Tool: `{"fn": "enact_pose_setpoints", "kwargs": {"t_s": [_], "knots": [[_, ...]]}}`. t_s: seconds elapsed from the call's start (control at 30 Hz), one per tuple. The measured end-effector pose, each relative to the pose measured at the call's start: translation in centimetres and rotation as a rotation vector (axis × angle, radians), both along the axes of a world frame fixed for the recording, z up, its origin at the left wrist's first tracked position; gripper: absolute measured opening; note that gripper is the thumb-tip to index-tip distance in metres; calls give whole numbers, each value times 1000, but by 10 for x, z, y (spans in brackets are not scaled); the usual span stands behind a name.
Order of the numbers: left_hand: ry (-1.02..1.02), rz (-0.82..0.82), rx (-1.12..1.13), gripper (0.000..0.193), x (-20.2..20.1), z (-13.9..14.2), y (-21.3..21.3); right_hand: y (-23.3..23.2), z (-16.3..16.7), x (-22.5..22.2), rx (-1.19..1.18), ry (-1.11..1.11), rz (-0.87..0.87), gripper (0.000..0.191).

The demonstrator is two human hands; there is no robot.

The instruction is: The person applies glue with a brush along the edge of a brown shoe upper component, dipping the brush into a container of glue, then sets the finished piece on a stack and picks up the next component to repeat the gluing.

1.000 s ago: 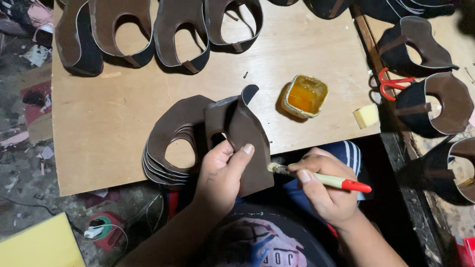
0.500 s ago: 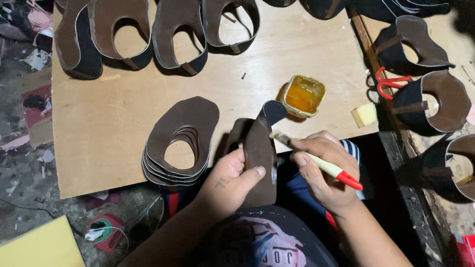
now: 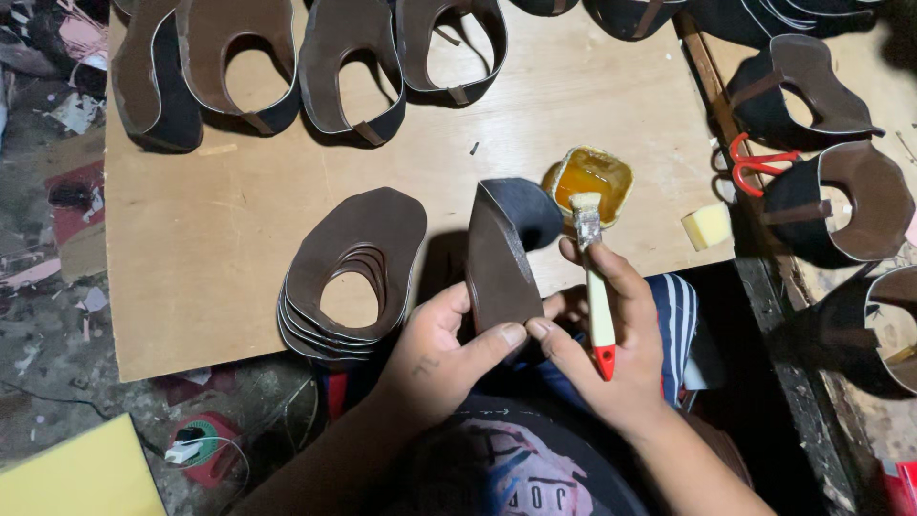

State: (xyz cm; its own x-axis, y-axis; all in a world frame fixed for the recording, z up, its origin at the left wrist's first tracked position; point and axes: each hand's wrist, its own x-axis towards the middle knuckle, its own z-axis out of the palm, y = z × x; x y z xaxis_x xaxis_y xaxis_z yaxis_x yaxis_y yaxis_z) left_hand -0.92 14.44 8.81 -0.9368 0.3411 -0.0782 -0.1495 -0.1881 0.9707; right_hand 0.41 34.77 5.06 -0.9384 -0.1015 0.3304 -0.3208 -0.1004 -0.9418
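Item: left hand (image 3: 444, 349), fingers clenching the lower edge of a folded dark-brown leather shoe-upper piece (image 3: 499, 263); the thumb is pressing flat on its front face, and the piece is standing upright just above the fingertips, its top curling over to show a dark lining.

Item: right hand (image 3: 611, 334), fingers wrapping around a cream-handled glue brush with a red end (image 3: 597, 287); the forefinger is touching the leather piece's lower right corner. The bristles are pointing away from the fingers and are hovering at the near rim of a small square yellow tub of amber glue (image 3: 592, 180), just beyond the fingertips.

Item: stack of flat brown leather cut-outs with oval openings (image 3: 351, 277), lying just left of the left-hand fingers on the pale plywood work board (image 3: 210, 229).

Item: small yellow sponge block (image 3: 706, 225), sitting right of the right-hand fingers, near the board's edge.

Item: red-handled scissors (image 3: 755, 161), lying further right, among assembled dark shoe uppers (image 3: 841, 191).

Item: row of brown-lined shoe uppers (image 3: 334, 57), standing along the board's far edge, well apart from both hands.
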Motion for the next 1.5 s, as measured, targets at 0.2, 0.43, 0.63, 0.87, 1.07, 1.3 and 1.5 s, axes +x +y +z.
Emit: {"fn": "enact_pose_setpoints", "kwargs": {"t_s": [0.2,0.43,0.63,0.87,1.07,1.3,1.5], "knots": [[-204,47,238,27,-3,-13,-2,15,-14,1,-333,-104,5,40],[-194,31,319,33,-3,-9,-7,21,-21,2,-298,-270,-84,35],[-164,12,256,35,-3,-6,-3,19,11,-2,60,121,-54,25],[-101,47,235,36,-4,-4,-8,15,34,3,289,112,4,18],[-187,-102,247,58,3,0,-3,18,33,-13,304,130,-121,19],[-179,-124,261,63,4,2,-4,15,46,-23,291,130,-122,20],[-98,23,201,59,-4,-3,-6,15,46,-7,394,180,-11,14]]}}
